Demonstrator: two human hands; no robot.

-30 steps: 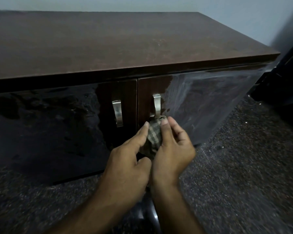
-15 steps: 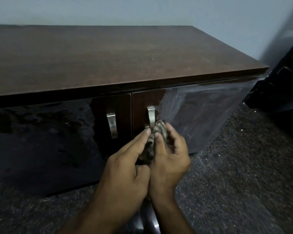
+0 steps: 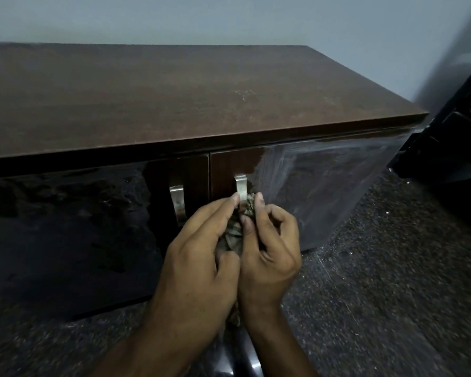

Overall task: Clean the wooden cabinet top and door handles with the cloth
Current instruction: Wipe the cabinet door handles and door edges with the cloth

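- At the middle of the cabinet front, both hands meet on the right door handle (image 3: pixel 240 187), a brushed metal strap near the inner edge of the right door (image 3: pixel 305 186).
- The cloth (image 3: pixel 233 236), a crumpled checked rag, is bunched between the 2 hands and pressed against the lower part of that handle; a tuft of it pokes up just right of the metal, and a tail hangs down between the wrists.
- The left hand (image 3: pixel 199 265) pinches the cloth with its thumb curled in and its long fingers reaching up, so that 1 fingertip touches the handle's left side.
- The right hand (image 3: pixel 269 254) grasps the cloth as well, forefinger stretched up along the handle's right side and the other fingers curled inward.
- The left door handle (image 3: pixel 178 202) stands bare just beside the hands, on the inner edge of the left door (image 3: pixel 65 227), a glossy dark panel full of reflections.
- Both doors are closed, so what the cabinet holds inside cannot be told.
- Pale smeared streaks cover the right door's gloss toward its right edge.
- The cabinet top (image 3: pixel 174 99) is a dull brown wooden slab with a few faint pale scuffs toward its right end.
- A pale wall (image 3: pixel 229 20) runs behind the cabinet, speckled dark flooring (image 3: pixel 392 295) lies below it, and a black object (image 3: pixel 452 126) I cannot identify stands off the right end.
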